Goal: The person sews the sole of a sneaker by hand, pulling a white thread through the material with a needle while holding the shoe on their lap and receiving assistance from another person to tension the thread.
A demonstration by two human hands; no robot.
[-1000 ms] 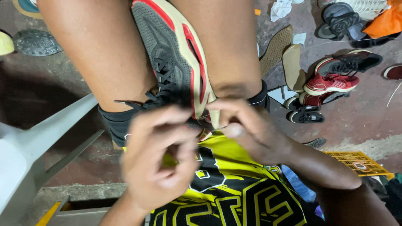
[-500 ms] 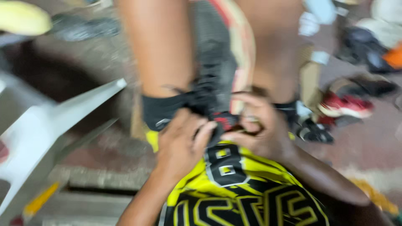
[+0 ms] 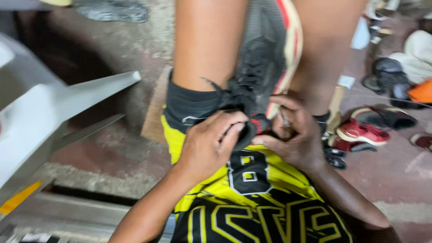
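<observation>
Head view looks down at a seated person's lap, where a black shoe (image 3: 265, 58) with a cream sole and red trim lies between the bare thighs, its toe pointing far and its heel end near, resting against the yellow and black jersey (image 3: 252, 198). The left hand (image 3: 209, 146) sits at the shoe's near end, fingers curled closed around the black collar and tongue, gripping them. The right hand (image 3: 294, 135) is just beside it on the right, fingers bent and pinched onto the same end of the shoe, with a ring on one finger. The two hands almost touch. Black laces (image 3: 225, 92) stick out loose to the left of the shoe, over the edge of the black shorts (image 3: 186, 110). A white chair (image 3: 54, 112) stands at the left on the reddish floor (image 3: 396, 180). At the right, well apart from the hands, lies a red shoe (image 3: 360, 132) among other dark shoes (image 3: 389, 72), somewhat blurred.
</observation>
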